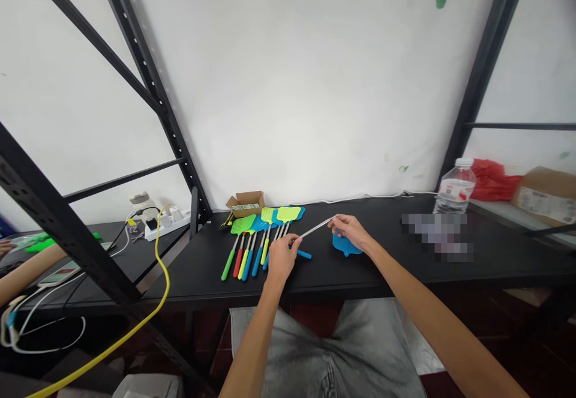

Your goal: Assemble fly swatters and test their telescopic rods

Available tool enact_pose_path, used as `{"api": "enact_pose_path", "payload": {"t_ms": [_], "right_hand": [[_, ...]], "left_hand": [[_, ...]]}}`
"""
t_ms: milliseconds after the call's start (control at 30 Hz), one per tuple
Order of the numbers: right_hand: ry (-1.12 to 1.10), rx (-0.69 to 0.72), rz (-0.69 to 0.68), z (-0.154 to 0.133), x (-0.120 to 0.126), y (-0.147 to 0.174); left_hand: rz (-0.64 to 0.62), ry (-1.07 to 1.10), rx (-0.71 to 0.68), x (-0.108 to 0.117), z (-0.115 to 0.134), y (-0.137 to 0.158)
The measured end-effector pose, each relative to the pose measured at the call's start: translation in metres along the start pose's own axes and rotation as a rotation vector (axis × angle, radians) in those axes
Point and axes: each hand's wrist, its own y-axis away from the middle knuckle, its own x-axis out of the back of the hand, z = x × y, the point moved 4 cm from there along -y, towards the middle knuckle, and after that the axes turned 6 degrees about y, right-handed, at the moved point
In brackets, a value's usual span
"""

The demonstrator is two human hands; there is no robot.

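Your left hand [281,258] and right hand [348,228] are both on one fly swatter, the one with the thin metal rod [317,227]. Your left fingers are closed around the lower end of the rod, right above its blue grip [304,254], and your right fingers pinch the upper end. The rod runs tilted between them, from about 8 o'clock up to 2 o'clock. The blue swatter head [345,245] sits under your right hand at about 6 o'clock from it; can't tell if it's touching the black surface [396,266] or hanging just above.

Just beside your left hand, at 10 o'clock, there's a row of other swatters [256,236] lying flat on the surface, handles green, red, yellow and blue, heads lime and blue, fanned out side by side.

Containers: a small open cardboard box [246,202] at 12 o'clock from that row, against the wall, with something printed inside, too small to read. A clear water bottle [455,191] stands upright well off at 2 o'clock from your right hand, cap on; can't tell how full it is. Past it there's a red bag [492,179] and a brown carton [546,194], closed.
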Motion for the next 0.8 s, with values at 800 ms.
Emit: {"api": "enact_pose_path", "payload": {"t_ms": [800], "right_hand": [[-0.748,-0.097,-0.3,-0.009,-0.003,0.013]], "left_hand": [[0.012,0.03,0.004,0.002,0.004,0.001]]}}
